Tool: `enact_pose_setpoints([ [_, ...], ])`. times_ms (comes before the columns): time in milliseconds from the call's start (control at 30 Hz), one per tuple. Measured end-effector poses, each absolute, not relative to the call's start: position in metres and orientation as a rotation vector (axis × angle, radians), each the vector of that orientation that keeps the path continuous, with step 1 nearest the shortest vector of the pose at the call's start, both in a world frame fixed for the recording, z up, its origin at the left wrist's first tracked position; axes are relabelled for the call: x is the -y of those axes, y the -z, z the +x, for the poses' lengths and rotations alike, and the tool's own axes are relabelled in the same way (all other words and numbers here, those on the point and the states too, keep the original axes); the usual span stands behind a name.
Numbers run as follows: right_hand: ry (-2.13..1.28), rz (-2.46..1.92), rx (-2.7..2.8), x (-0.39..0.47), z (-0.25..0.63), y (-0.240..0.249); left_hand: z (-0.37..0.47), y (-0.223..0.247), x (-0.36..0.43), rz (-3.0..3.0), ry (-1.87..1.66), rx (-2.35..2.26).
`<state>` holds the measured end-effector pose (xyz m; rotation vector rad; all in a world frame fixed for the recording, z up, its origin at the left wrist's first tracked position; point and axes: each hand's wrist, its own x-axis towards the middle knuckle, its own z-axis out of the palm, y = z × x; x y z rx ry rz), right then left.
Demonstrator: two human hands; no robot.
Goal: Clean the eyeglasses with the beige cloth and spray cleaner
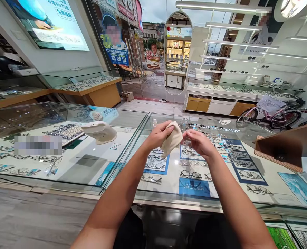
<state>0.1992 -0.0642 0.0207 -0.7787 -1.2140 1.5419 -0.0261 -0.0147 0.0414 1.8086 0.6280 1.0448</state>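
Observation:
My left hand (159, 135) is closed on a cream cleaning cloth (174, 137), thumb on top, the cloth hanging in folds below the fingers. Just right of the cloth, my right hand (198, 141) has its thumb and fingers pinched together. What it holds, if anything, is too small to make out; a thin, clear frame-like outline shows faintly behind the fingertips. Both hands are held above a glass display case (163, 193). Inside the case, under the glass, lie several pairs of eyeglasses (191, 174). A small white bottle (155, 122) stands behind my left hand.
A white angled device (100, 132) stands on the glass to the left. At the right is a brown wooden-looking stand or tray (277, 147). Beyond the counter are an oval mirror (178, 83), a pink bicycle (271, 112) and further display cases (87, 90).

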Motion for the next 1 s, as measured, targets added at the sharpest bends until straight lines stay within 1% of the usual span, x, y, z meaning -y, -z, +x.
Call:
enact_pose_setpoints([
  [167, -1.569, -0.849, 1.284, 0.066, 0.197, -0.022, -0.026, -0.045, 0.019, 1.985, -1.134, -0.709],
  [367, -1.587, -0.878, 1.386, 0.068, 0.195, -0.022, -0.023, -0.043, 0.023, 1.873, -1.171, -0.744],
  [467, -1.590, -0.816, 1.446, 0.069, 0.195, -0.022, -0.020, -0.043, 0.022, 1.966, -1.345, -0.867],
  [533, -1.564, -0.789, 1.470, 0.069, 0.194, -0.022, -0.018, -0.043, 0.023, 2.062, -1.506, -1.017],
  [600, -1.529, -0.780, 1.471, 0.068, 0.193, -0.020, -0.016, -0.042, 0.026, 2.100, -1.583, -1.177],
  [667, -1.503, -0.775, 1.463, 0.068, 0.192, -0.019, -0.015, -0.040, 0.030, 2.114, -1.527, -1.253],
  [800, -1.452, -0.782, 1.498, 0.067, 0.190, -0.017, -0.011, -0.036, 0.037, 2.115, -1.340, -1.237],
  [1000, -1.363, -0.778, 1.576, 0.067, 0.189, -0.017, -0.005, -0.031, 0.031, 1.806, -1.189, -1.122],
])
